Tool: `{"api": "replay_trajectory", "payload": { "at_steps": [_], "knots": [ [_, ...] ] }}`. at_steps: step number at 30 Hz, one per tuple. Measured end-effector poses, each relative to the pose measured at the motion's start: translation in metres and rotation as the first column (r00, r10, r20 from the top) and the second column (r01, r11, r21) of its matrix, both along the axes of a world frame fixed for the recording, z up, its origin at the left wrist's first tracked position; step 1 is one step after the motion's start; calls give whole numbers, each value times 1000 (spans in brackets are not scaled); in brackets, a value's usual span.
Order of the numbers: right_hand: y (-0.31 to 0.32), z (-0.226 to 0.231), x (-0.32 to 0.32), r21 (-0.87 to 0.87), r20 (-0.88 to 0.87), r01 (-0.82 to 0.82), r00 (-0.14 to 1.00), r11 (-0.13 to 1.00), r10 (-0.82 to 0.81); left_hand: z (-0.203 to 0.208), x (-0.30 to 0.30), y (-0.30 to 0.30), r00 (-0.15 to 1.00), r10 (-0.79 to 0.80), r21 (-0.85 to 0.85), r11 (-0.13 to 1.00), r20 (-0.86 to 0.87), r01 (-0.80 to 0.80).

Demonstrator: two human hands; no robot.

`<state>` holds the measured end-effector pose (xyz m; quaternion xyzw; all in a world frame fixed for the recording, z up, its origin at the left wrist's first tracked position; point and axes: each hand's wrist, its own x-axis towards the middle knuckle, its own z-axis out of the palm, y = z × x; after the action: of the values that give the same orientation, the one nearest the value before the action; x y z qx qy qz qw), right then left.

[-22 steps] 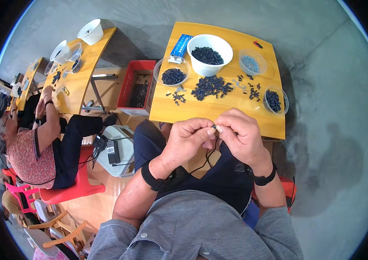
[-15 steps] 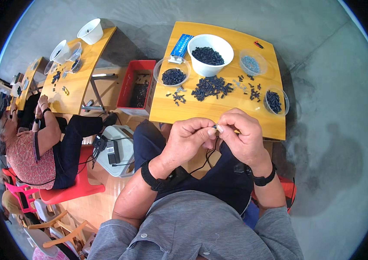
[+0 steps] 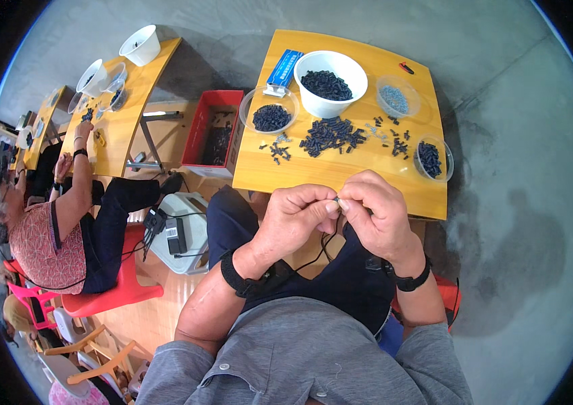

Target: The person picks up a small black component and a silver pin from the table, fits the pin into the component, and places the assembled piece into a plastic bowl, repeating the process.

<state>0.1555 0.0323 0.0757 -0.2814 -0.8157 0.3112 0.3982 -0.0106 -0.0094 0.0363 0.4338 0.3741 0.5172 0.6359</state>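
My left hand and my right hand meet fingertip to fingertip above my lap, just off the table's near edge. Both are closed in a pinch on one tiny dark piece, mostly covered by the fingers, so its kind does not show. Beyond them on the yellow table lies a loose pile of small black parts. A white bucket full of such parts stands behind the pile. Clear tubs of black parts flank it, and another tub sits near the right edge.
A tub of small light-blue pieces, a blue box and a red-and-black tool are on the table. Left of it stand a red bin and a white stool with cables. A seated person works at another table.
My hands keep the same pinch, with the small piece now more covered by the fingertips. At the left, the seated person's arm has reached forward over their table.
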Motion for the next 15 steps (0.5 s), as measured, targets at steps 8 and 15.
{"api": "replay_trajectory", "payload": {
  "at_steps": [8,15],
  "knots": [
    [2,-1,1,18,-35,-49,998,999,50,0,-1,0,1000,-19,-8,1000,-11,19],
    [3,2,3,49,-26,-67,997,997,69,3,-2,-1,998,-46,-14,999,33,47]
  ]
}}
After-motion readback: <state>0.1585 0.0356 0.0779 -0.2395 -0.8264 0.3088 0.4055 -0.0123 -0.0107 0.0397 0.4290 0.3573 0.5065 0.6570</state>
